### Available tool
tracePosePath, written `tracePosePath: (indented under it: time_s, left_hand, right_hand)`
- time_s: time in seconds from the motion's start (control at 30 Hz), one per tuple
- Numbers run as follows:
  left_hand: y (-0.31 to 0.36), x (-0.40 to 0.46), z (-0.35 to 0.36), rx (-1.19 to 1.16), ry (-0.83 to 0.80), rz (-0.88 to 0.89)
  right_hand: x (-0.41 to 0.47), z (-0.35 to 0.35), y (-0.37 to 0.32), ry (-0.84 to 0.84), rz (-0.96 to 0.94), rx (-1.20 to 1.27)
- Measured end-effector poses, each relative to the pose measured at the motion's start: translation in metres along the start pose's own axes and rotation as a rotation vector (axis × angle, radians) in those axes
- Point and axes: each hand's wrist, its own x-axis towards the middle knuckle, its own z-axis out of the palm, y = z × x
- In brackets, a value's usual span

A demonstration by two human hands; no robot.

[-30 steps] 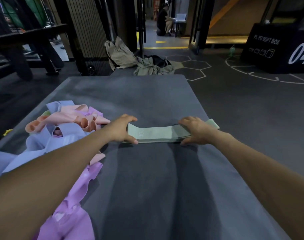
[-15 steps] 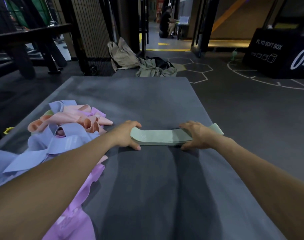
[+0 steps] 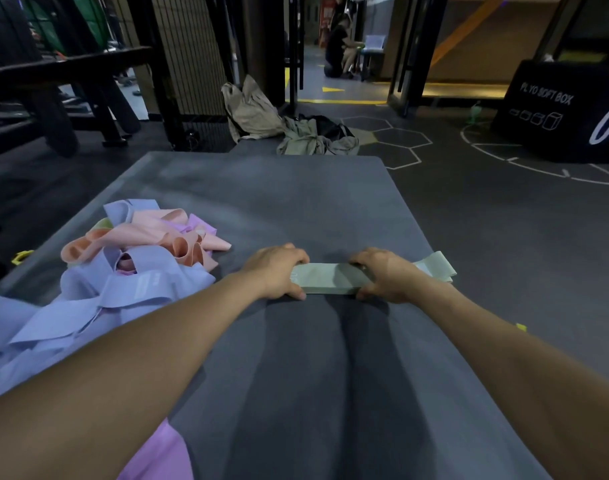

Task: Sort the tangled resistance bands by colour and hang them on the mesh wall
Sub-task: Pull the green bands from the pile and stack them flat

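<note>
Grey mat (image 3: 296, 202): both hands' grips closer together, clenched around green bands (image 3: 331, 280).

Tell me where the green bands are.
In the head view, the green bands lie mid-mat, gripped between left hand and right hand, right of the tangled pile.

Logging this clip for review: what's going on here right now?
A person is sorting resistance bands on a grey mat. Both hands rest on a flat stack of pale green bands: the left hand holds its left end, the right hand its right part. A tangled pile of blue, pink and purple bands lies to the left, unsorted. Nothing is hung yet.
</note>
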Motion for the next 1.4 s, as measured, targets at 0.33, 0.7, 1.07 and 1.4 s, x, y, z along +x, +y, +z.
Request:
tracePosePath:
  time_s: [0.33,0.7,1.07,1.4]
  left_hand:
    - [-0.032,-0.052,-0.042,-0.132,0.234,0.058]
    - [-0.175,-0.137,-0.09,-0.237,0.603,-0.245]
    - [-0.265,-0.129,-0.041,-0.468,0.465,-0.695]
    - [-0.253,-0.127,-0.046,-0.554,0.587,-0.64]
  right_hand:
    - [0.01,-0.018,-0.085,0.129,-0.06,0.174]
    - [0.061,-0.019,-0.253,0.24,-0.274,0.295]
    - [0.116,0.014,-0.297,0.195,-0.343,0.214]
    - [0.107,0.018,-0.282,0.182,-0.329,0.308]
